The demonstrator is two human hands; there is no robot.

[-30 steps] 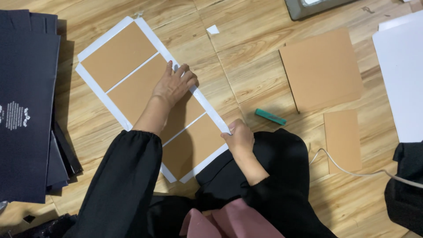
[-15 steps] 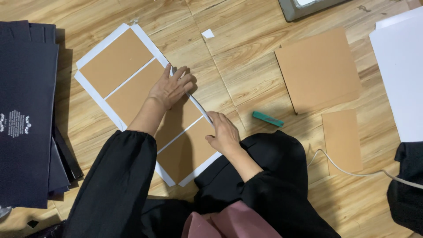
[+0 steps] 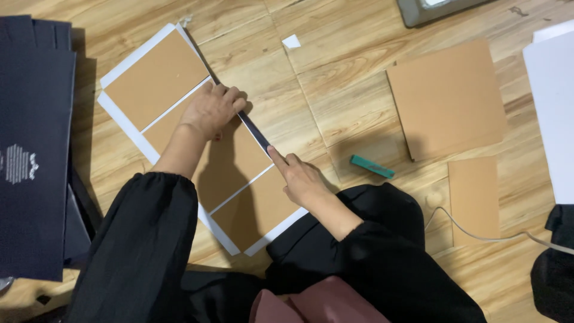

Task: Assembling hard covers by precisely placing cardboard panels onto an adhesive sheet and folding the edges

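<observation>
Landmark: the white sheet (image 3: 122, 122) lying slantwise on the wooden floor (image 3: 335, 90), brown cardboard panels (image 3: 156, 79) stuck along it in a row.

Far left of the sheet: stack of dark navy sheets (image 3: 33, 119), flat on the floor, a small pale print on the top one.

On the sheet: left hand (image 3: 210, 109) rests palm down over the middle panels, at the sheet's right long edge. Fingers curled over that edge, pinning the folded-up flap (image 3: 254, 130); the flap shows a dark underside here, a narrow strip standing off the panel. Grip pressed down on the flap, not wrapped round it. Black sleeve (image 3: 137, 239) runs down from the wrist over the sheet's lower half.

Just right of the left hand, same edge: right hand (image 3: 300, 178), forefinger stretched out, tip touching the lower end of the dark flap. Other fingers loosely bent; nothing held in this grip, only the fingertip pressing. The lower corner of the sheet lies against the person's black-clad lap.

Right of the sheet, apart from it: small white paper scrap (image 3: 291, 41) up top; teal stick-shaped tool (image 3: 372, 167) lying flat near the right hand, untouched.

Further right: large loose brown cardboard square (image 3: 445, 98), a smaller cardboard piece (image 3: 474, 200) below it, a pale cable (image 3: 478, 236) crossing the floor beside it. Far right edge: another white sheet (image 3: 553, 113), partly out of view.
</observation>
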